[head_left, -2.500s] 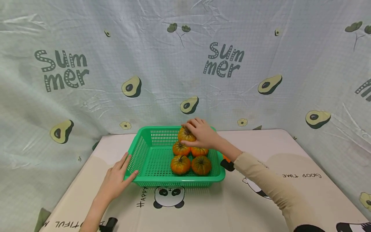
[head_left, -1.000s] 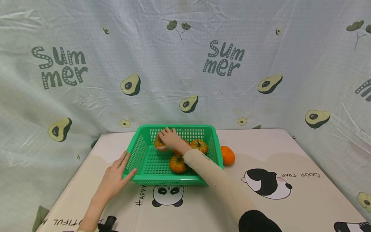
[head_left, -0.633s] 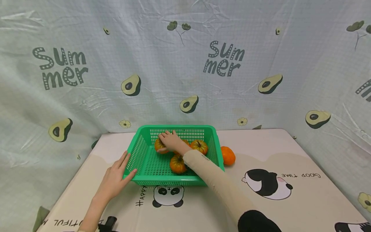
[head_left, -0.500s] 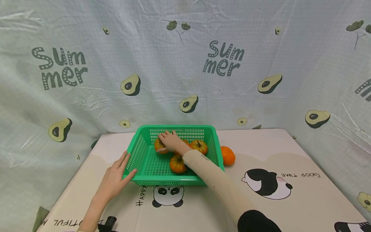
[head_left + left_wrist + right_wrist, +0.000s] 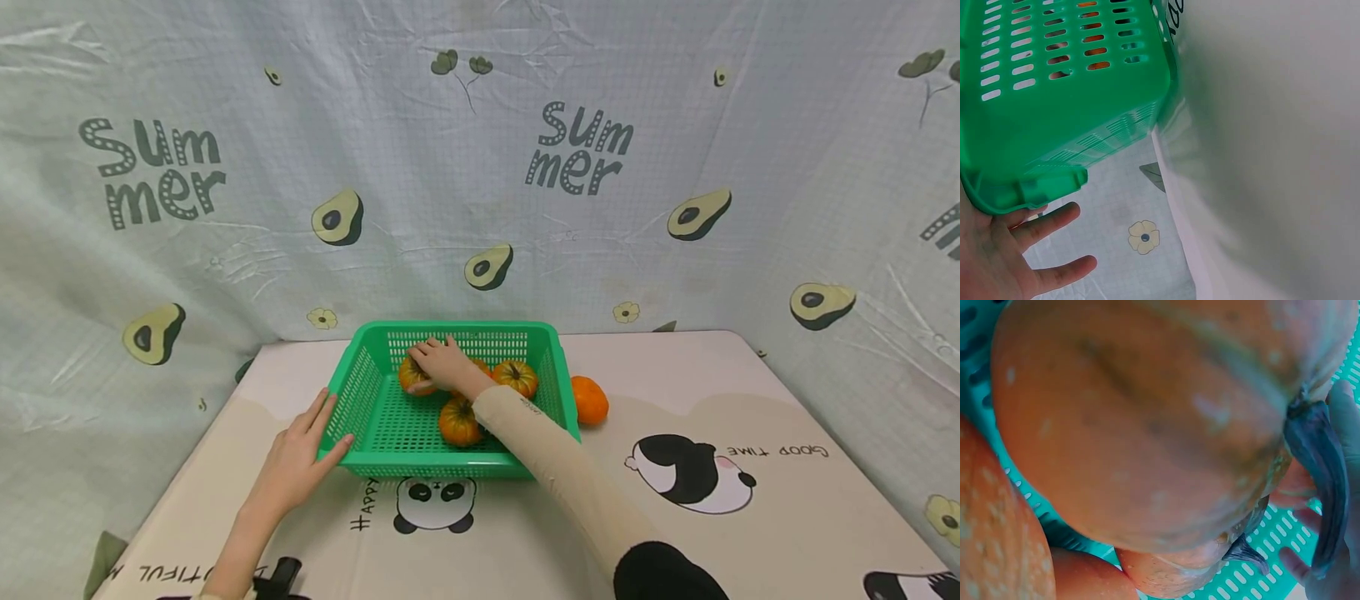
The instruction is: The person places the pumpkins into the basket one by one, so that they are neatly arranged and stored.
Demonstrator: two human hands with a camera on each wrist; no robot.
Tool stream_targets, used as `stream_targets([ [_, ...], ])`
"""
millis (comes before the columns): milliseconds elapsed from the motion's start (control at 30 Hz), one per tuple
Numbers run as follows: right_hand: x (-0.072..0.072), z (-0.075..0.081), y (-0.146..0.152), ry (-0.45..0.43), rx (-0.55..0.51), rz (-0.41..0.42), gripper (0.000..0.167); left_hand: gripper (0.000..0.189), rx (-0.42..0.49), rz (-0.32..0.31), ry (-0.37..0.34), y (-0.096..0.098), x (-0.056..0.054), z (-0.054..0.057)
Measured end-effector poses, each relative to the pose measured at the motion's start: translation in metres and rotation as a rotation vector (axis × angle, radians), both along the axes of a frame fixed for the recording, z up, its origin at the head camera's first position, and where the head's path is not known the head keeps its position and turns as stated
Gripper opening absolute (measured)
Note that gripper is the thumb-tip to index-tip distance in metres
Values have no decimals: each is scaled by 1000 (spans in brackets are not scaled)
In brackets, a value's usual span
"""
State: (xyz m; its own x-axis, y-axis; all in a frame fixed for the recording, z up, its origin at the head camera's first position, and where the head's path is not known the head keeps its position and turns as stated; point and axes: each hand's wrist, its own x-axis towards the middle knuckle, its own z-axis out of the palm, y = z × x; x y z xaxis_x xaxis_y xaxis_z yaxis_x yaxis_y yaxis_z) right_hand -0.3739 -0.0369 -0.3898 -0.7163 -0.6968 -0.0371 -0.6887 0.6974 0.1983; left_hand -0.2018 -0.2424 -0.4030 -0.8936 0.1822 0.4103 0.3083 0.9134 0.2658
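A green plastic basket (image 5: 457,460) holding several small pumpkins stands on the table. My right hand (image 5: 448,367) reaches into it and grips a pumpkin (image 5: 408,377) at the back left of the basket floor. Another pumpkin (image 5: 459,423) sits nearer the front, and one more pumpkin (image 5: 515,377) lies at the back right. My hand and sleeve hide part of the pile. In the right wrist view a big pumpkin (image 5: 1147,425) with a dark stem fills the picture, hand at the right edge. My left hand (image 5: 296,458) rests on the basket's left rim, fingers straight.
A smooth orange round fruit or pumpkin (image 5: 589,401) lies on the table just right of the basket. A printed cloth (image 5: 420,275) hangs behind and at the sides. The tablecloth (image 5: 675,533) carries panda drawings and lettering.
My right hand has carried a pumpkin from the top of the pile leftward and down to the basket's back left, and has stayed there since. The left hand has hardly moved.
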Motion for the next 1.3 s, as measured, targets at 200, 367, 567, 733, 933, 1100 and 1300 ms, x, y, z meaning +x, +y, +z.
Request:
stream_targets([
  [200, -2, 1, 2, 1, 21, -6, 73, 65, 1, -3, 4, 0, 0, 1],
  [367, -3, 3, 3, -26, -8, -10, 70, 65, 0, -6, 12, 1, -1, 1],
  [567, 1, 13, 6, -55, -85, 0, 66, 65, 3, -4, 17, 1, -2, 0],
  [733, 11, 31, 12, -43, -125, 33, 57, 65, 5, 1, 5, 1, -1, 1],
  [933, 26, 57, 26, -50, -170, 56, 51, 64, 0, -4, 4, 1, 0, 2],
  [1100, 38, 73, 45, 29, -200, 104, 51, 63, 2, -5, 16, 2, 0, 3],
  [1300, 50, 81, 72, 67, -255, 163, 46, 63, 3, -7, 25, 2, 0, 1],
])
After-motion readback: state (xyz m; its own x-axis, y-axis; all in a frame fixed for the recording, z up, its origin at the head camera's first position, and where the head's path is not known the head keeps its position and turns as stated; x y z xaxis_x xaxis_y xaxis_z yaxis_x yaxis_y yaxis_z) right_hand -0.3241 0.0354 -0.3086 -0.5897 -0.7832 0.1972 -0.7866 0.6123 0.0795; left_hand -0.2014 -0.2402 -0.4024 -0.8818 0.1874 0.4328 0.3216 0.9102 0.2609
